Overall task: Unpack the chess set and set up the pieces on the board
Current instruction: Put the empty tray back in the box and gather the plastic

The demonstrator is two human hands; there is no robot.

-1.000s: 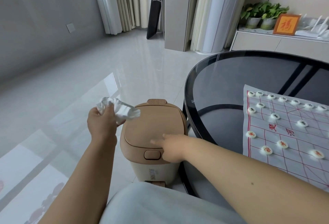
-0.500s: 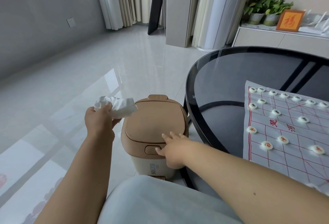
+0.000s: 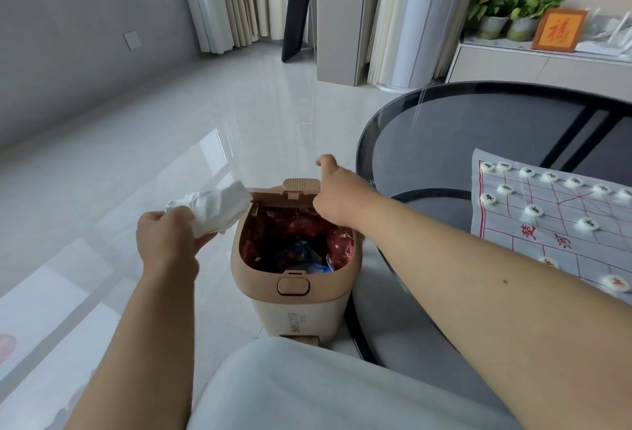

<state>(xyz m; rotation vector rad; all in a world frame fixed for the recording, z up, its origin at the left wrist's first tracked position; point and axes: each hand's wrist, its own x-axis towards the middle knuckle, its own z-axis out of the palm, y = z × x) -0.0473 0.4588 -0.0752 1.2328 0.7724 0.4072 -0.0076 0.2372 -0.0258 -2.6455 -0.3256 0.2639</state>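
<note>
Crumpled white plastic wrapper (image 3: 213, 209) grasped in the left grip (image 3: 167, 241), fingers curled round its lower end, held just left of the open trash bin (image 3: 297, 296) and level with its rim. Beige bin on the glossy tiled floor (image 3: 136, 142), touching or nearly touching the edge of the round dark glass desk (image 3: 444, 128); lid (image 3: 284, 197) tipped up at the back, red liner and scraps of rubbish visible inside. Right grip (image 3: 337, 197) at the raised lid's right end, thumb lifted; fingers hidden behind the hand, so cannot tell whether clenched on the lid or only pressing it. Grey xiangqi board sheet (image 3: 506, 241) with red lines flat on the desk at right, white disc pieces (image 3: 533, 210) set out on its points. Potted plants (image 3: 513, 8) and an orange framed picture (image 3: 559, 31) on the far cabinet.
</note>
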